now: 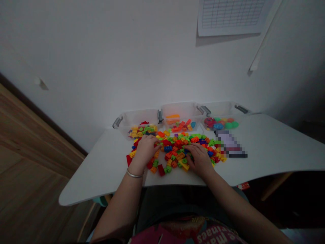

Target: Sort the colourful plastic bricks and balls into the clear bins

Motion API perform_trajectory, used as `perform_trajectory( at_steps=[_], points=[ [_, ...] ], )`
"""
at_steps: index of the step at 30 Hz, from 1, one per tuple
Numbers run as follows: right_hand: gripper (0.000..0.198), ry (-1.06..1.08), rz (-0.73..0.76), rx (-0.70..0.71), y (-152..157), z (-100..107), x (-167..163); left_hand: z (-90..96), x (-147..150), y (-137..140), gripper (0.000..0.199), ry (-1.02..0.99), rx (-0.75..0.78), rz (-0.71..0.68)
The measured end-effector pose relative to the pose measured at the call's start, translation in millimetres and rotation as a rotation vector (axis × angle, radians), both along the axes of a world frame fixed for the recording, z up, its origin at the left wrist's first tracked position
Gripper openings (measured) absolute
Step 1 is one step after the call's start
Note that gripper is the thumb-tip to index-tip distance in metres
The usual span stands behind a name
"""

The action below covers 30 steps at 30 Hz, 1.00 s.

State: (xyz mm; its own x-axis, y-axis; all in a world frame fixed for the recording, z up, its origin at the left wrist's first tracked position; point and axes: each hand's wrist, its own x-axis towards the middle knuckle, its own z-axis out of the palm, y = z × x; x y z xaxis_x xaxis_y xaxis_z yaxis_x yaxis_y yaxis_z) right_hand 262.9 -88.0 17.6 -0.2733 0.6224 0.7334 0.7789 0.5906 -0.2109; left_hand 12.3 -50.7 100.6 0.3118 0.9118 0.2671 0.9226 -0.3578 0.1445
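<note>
A loose pile of small building bricks (179,156) in red, orange, yellow, green and blue covers the middle of the white table. My left hand (147,149), with a silver bangle at the wrist, reaches over the left part of the pile. Its thumb and forefinger are apart near a bit of green; I cannot see any brick held firmly. On the other side, my right hand (200,158) rests low over the bricks with fingers spread and thumb apart. A dark blue brick (168,148) lies between the hands. Some bricks are hidden under the fingers.
Behind the pile stand three clear boxes with grey latches: the left box (137,117) and middle box (181,110) hold bricks, the right box (219,109) round coloured pieces. A blurred-out phone-like device (231,144) lies at right. The white table (269,145) meets the wall.
</note>
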Motion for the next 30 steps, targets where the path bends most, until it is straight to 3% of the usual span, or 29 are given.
perform_trajectory(
  at_steps=[3, 7, 10, 14, 18, 23, 30],
  points=[
    [0.034, 0.011, 0.007, -0.014, 0, 0, 1, 14.9, -11, 24, 0.018, -0.288, 0.018, -0.049],
    [0.033, 0.018, 0.011, -0.013, 1, 3, 4, 26.2, -19, 51, 0.024, -0.523, 0.191, 0.154],
    [0.033, 0.012, 0.017, 0.002, 1, 3, 4, 26.9, -22, 61, 0.025, -0.404, 0.286, 0.274],
    [0.033, 0.009, 0.018, 0.006, 2, 1, 4, 22.9, -24, 66, 0.027, -0.259, 0.251, 0.381],
    [0.033, 0.005, 0.017, 0.0, 2, -1, 4, 19.8, -21, 69, 0.031, -0.233, 0.156, 0.357],
    [0.033, 0.014, 0.017, -0.01, 3, -1, 4, 17.0, -18, 68, 0.037, -0.108, 0.162, 0.325],
    [0.036, 0.019, 0.017, -0.032, 2, 0, 5, 17.8, -23, 67, 0.037, -0.163, 0.139, 0.2]
  ],
)
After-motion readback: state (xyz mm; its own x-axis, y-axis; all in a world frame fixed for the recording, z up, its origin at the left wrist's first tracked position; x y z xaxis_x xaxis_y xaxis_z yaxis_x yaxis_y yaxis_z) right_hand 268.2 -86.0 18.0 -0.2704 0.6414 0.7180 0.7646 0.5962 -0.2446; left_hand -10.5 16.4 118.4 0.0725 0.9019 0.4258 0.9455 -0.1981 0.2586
